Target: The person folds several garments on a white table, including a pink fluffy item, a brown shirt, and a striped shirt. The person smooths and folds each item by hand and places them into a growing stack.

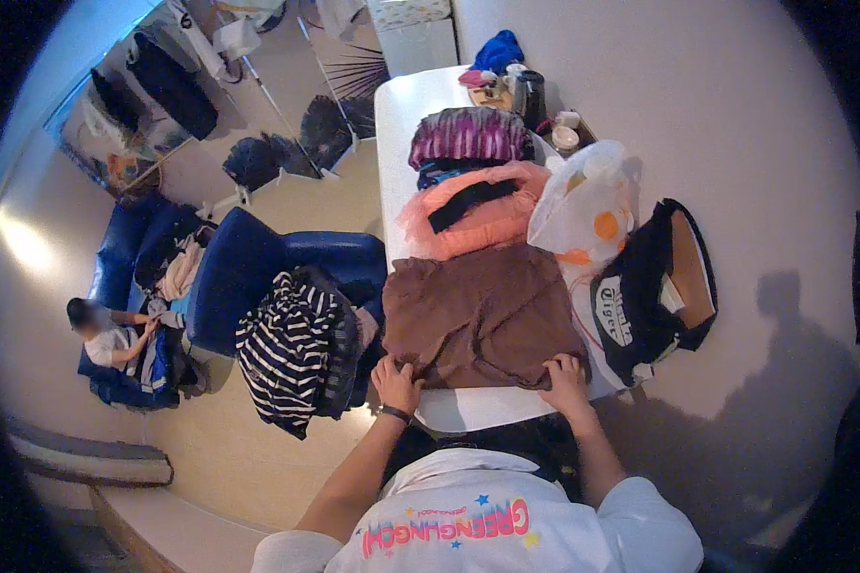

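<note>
A brown fabric garment [480, 315] lies spread in a rough rectangle on the white table [441, 412], with soft creases across its near half. My left hand [395, 383] grips its near left corner, the thumb turned inward. At the near right corner, the fingers of my right hand [567, 379] are curled on the same cloth. Just beyond the brown cloth lies a bundled peach garment [448, 240] with a black strip [473, 204] across it. Farther back is a folded purple and grey patterned cloth [469, 140].
Along the table's right side stand a white plastic bag [580, 208] with orange spots and a black bag [623, 308]. Striped clothing [283, 351] is heaped on a blue chair [233, 283] at left. A person [118, 344] sits farther left, handling cloth. A kettle [529, 100] stands at the back.
</note>
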`<state>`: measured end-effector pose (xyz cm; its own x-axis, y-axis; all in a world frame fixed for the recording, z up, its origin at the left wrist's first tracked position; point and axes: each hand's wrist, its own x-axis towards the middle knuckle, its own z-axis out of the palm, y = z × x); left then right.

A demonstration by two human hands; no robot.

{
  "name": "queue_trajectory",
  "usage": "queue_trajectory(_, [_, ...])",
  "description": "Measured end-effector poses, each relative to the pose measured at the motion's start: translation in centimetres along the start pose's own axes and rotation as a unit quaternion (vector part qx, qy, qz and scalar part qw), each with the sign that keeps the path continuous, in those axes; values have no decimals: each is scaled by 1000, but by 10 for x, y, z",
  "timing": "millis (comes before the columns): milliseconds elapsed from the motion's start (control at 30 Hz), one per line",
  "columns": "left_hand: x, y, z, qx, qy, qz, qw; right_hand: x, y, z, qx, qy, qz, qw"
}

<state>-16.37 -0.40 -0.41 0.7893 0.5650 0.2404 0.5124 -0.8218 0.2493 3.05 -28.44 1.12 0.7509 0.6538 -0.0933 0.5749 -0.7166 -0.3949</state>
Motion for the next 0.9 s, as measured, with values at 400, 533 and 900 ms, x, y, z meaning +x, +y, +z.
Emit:
queue_trajectory(400, [-2, -55, 40, -401, -106, -214, 885, 4, 78, 7, 126, 124, 33, 984])
queue_trajectory(533, [-7, -47, 21, -364, -358, -217, 832, 19, 76, -31, 171, 62, -12, 983])
queue_trajectory(900, [-2, -33, 23, -197, -163, -189, 948, 73, 97, -55, 111, -175, -13, 978])
